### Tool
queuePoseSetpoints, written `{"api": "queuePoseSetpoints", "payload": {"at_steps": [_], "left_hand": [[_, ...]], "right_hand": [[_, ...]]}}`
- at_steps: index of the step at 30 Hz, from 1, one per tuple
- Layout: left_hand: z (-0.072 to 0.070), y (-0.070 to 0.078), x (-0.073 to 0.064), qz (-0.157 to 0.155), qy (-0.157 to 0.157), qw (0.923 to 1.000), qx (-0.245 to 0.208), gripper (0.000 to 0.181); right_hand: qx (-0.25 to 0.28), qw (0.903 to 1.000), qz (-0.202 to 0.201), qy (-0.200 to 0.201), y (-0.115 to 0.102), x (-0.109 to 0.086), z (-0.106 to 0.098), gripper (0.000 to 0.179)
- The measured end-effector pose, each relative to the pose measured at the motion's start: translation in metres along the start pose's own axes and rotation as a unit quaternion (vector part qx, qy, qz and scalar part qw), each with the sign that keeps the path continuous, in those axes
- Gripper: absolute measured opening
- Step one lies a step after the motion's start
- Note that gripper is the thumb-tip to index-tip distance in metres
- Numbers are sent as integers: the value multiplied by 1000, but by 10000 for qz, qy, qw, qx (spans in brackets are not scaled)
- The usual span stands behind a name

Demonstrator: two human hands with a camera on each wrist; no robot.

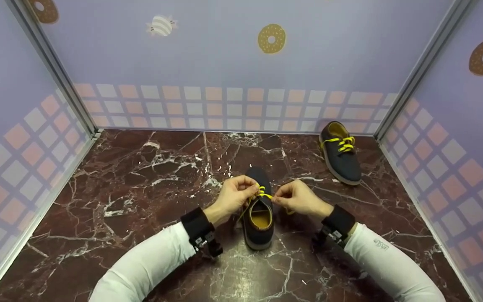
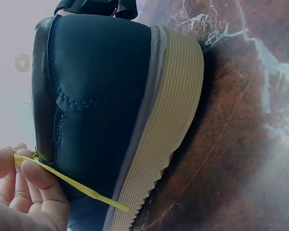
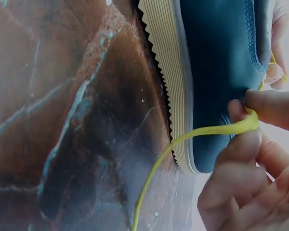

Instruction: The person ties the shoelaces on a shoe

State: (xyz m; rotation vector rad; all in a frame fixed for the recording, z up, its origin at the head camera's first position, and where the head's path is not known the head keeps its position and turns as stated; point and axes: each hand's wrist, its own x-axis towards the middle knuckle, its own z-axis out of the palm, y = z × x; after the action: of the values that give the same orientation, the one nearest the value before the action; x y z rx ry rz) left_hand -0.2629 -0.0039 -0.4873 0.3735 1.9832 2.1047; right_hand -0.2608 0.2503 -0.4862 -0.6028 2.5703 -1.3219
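A dark shoe (image 1: 259, 235) with a tan lining stands on the floor, its toe pointing away and its heel toward me. My left hand (image 1: 236, 192) pinches one end of the yellow shoelace (image 1: 262, 191) at the left of the lacing. In the left wrist view the lace's tail (image 2: 82, 186) hangs across the shoe's side. On the other side, my right hand (image 1: 300, 199) pinches the other lace end between thumb and index finger. That end (image 3: 202, 132) trails down past the ridged sole in the right wrist view.
A second dark shoe (image 1: 342, 161) with its yellow lace tied in a bow stands at the back right, near the wall. The floor (image 1: 141, 201) is dark red marble pattern with white veins. Lilac panels (image 1: 224, 63) with tile and doughnut prints enclose three sides.
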Motion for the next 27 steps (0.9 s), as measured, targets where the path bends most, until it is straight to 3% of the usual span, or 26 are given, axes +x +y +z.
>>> {"api": "queuePoseSetpoints", "payload": {"at_steps": [5,15,21,27], "left_hand": [[0,-1,1,11,30,10000,39,15],[0,1,0,59,0,9999,114,16],[0,1,0,44,19,9999,163,16],[0,0,1,73,-27,10000,34,15]], "right_hand": [[-171,9996,-187,95,-2,-3,-4,21],[-373,9921,-868,829,-17,-6,-15,20],[-562,9750,-1476,1565,-19,-5,-13,9],[-473,9565,-1959,2111,-23,-2,-15,13]]}}
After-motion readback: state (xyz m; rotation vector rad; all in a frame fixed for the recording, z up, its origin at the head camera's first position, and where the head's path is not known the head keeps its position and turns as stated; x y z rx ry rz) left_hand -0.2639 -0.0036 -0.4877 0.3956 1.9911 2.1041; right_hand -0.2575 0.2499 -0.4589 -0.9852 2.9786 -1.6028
